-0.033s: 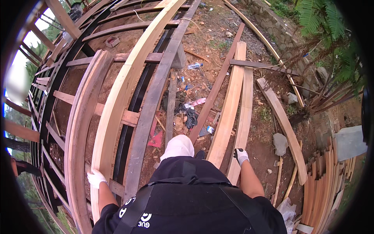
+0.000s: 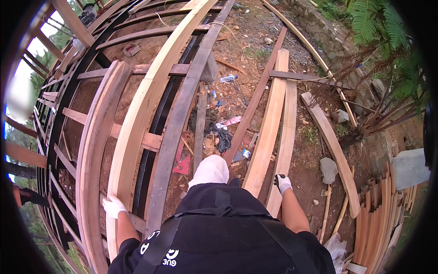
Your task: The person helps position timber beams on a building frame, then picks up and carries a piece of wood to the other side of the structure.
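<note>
View from above of a person standing among the beams of an open timber frame, the littered ground (image 2: pixel 237 59) visible well below. The landmark is the long pale plank (image 2: pixel 150 100) that runs from the lower left up to the top edge. The left hand (image 2: pixel 113 206), in a white glove, rests closed on the near end of this plank, gripping its edge; a reddish curved beam (image 2: pixel 93 150) lies just left of the plank and a grey beam (image 2: pixel 182 109) just right of it. The right hand (image 2: pixel 283 183), also gloved, is well to the right of the plank and touches the near end of a pair of pale boards (image 2: pixel 273 123) leaning side by side toward the ground; whether its fingers are curled round a board or only pressed on it cannot be told. A white-trousered knee (image 2: pixel 210 170) is forward, between the grey beam and the leaning boards. Hazards, as judged: the gaps right of the plank are open, so a slipped foot could drop through; the leaning boards look unfastened and could slide under weight; the plank, if loose, could tip when pulled at its end; scrap and stones below would worsen any fall.
</note>
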Tool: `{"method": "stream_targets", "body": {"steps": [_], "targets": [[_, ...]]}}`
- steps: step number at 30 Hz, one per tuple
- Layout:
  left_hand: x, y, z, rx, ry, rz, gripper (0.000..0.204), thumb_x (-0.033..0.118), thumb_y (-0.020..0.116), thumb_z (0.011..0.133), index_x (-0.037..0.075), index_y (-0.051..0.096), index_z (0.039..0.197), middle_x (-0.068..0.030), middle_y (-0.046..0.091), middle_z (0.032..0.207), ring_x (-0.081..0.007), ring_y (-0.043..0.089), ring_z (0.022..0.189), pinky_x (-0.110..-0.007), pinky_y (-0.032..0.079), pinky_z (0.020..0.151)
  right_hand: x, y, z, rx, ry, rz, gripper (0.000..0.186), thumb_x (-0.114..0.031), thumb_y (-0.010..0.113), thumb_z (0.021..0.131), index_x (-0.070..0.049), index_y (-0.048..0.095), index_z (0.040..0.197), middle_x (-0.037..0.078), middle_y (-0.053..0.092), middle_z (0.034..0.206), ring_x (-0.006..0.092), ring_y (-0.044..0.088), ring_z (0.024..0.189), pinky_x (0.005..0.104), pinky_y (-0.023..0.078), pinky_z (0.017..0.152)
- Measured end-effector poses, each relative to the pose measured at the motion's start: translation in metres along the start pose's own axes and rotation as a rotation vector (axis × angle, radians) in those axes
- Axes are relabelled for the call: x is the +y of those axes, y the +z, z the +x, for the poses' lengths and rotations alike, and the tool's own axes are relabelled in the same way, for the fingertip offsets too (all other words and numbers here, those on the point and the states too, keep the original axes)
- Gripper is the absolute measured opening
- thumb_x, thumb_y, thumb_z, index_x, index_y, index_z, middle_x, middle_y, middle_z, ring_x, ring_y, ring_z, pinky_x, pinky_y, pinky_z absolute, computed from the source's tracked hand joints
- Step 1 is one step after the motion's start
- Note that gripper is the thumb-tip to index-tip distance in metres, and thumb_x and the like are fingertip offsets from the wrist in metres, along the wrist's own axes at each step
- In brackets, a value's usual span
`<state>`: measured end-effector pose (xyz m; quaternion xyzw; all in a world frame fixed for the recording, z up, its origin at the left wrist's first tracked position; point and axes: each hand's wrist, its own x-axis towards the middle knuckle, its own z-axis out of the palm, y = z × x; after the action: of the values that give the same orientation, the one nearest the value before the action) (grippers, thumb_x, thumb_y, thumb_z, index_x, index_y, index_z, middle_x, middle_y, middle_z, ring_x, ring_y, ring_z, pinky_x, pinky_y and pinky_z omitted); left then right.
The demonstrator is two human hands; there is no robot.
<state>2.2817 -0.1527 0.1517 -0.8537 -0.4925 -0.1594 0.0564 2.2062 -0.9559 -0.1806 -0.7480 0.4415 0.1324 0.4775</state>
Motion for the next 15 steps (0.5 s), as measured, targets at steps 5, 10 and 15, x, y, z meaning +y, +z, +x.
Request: {"method": "stream_targets", "body": {"steps": [5,10,15], "targets": [[0.184,0.006,-0.01,0.109,0.345,-0.18,0.055,0.036,0.051,0.102,-0.006,0.052,0.138,-0.0309,0.051,0.142,-0.044,0.048,0.133,-0.051,0.038,0.113,-0.084,0.005,0.013,-0.064,0.068,-0.001,0.024,-0.023,0.062,0.097,-0.004,0.072,0.109,0.008,0.073,0.085,0.0216,0.071,0.07,0.0341,0.057,0.062],[0.4,0.033,0.008,0.143,0.6,-0.35,0.054,0.033,0.055,0.101,-0.005,0.052,0.14,-0.0297,0.05,0.145,-0.0436,0.043,0.138,-0.051,0.033,0.116,-0.108,0.011,0.04,-0.119,0.169,-0.232,0.034,-0.036,0.064,0.095,-0.007,0.074,0.109,0.012,0.076,0.094,0.0249,0.074,0.081,0.0373,0.058,0.071],[0.571,0.054,0.038,0.094,0.659,-0.383,0.055,0.034,0.056,0.1,-0.005,0.053,0.139,-0.0294,0.052,0.143,-0.0435,0.046,0.136,-0.051,0.035,0.115,-0.132,-0.033,0.102,-0.085,0.055,-0.566,0.03,-0.033,0.067,0.093,-0.007,0.075,0.104,0.012,0.075,0.094,0.0211,0.072,0.073,0.0364,0.059,0.07]]}}
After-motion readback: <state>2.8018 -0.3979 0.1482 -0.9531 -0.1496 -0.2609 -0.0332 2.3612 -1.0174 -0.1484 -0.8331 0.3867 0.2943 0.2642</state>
